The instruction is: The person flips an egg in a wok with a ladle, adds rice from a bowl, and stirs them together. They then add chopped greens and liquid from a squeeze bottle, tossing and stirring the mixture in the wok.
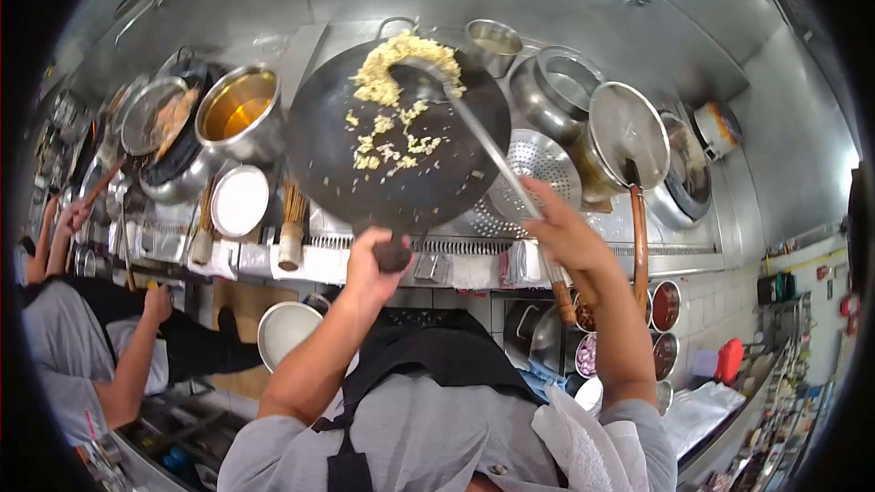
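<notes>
A large dark wok is in front of me, its handle gripped in my left hand. Yellow chopped food, which looks like scrambled egg, is piled at the wok's far side, with loose bits strewn toward the middle. My right hand is closed around the long metal shaft of a wok ladle. The ladle's bowl rests against the pile at the far side, and its wooden end points back toward me.
Left stand a pot of amber oil, a white bowl and bamboo brushes. Perforated strainers, a fine-mesh sieve and metal pots are on the right. Ingredient tubs sit lower right. A co-worker works at far left.
</notes>
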Motion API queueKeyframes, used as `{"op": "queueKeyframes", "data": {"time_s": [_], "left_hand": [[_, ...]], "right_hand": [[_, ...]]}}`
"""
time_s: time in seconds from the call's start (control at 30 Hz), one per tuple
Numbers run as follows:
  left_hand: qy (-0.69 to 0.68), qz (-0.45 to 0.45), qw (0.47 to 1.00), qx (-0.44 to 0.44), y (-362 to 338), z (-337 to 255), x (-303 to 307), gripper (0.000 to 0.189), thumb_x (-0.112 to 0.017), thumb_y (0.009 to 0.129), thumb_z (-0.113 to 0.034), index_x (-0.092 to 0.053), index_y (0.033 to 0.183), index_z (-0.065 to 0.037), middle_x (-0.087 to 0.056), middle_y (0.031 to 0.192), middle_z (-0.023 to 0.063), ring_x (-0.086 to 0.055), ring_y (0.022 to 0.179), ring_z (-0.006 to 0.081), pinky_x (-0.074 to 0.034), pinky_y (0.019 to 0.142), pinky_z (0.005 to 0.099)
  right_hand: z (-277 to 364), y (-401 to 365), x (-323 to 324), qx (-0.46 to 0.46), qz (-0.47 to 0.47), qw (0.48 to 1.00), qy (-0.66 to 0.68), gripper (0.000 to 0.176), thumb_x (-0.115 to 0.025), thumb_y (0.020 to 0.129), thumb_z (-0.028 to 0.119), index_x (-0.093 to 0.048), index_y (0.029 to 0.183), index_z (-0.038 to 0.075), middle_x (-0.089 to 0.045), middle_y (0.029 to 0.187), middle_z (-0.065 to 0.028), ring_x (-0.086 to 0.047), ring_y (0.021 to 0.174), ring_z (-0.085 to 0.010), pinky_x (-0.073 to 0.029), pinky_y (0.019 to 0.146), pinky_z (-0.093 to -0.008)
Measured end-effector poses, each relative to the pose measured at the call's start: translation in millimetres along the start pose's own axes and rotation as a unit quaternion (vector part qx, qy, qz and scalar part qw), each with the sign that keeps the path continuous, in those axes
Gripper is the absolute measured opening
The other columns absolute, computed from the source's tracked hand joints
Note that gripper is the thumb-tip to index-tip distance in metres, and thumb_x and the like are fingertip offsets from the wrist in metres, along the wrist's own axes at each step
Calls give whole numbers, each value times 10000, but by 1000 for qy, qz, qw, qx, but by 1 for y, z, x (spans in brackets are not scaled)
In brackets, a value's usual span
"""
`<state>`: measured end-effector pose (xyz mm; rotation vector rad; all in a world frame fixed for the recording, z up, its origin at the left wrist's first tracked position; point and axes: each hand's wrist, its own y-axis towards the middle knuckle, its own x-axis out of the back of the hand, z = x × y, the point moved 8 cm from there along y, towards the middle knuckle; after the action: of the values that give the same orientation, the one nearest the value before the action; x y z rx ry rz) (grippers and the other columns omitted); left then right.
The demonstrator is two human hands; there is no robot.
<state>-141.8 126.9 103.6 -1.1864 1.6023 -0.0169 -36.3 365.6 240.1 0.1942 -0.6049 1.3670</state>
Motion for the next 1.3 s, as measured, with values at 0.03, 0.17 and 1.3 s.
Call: {"op": "queueKeyframes", "data": {"time_s": [0.03, 0.17, 1.3], "left_hand": [[-6, -16, 1000, 7, 0, -3, 1, 179, -652, 755, -185, -590, 922, -171, -622, 876, 43, -617, 869, 235, -498, 774, 427], [16, -13, 1000, 15, 77, -28, -10, 105, -625, 773, -184, -572, 825, -109, -630, 841, 103, -619, 792, 263, -526, 742, 434], [35, 19, 999, 26, 92, -25, -8, 209, -598, 774, -227, -594, 897, -58, -646, 846, 147, -636, 853, 286, -538, 775, 479]], "right_hand": [[-5, -7, 9, -14, 4, 998, 61, 653, -599, 863, 68, -317, 1452, 91, -626, 861, -85, -587, 655, -194, -474, 594, -311], [-5, 18, 14, -84, -47, 988, 117, 628, -576, 861, 62, -324, 1435, 95, -567, 751, -40, -456, 469, -89, -356, 407, -237], [-10, 48, -101, 39, 86, 994, 53, 614, -629, 835, 116, -377, 1395, 133, -598, 814, -59, -576, 644, -177, -472, 606, -325]]}}
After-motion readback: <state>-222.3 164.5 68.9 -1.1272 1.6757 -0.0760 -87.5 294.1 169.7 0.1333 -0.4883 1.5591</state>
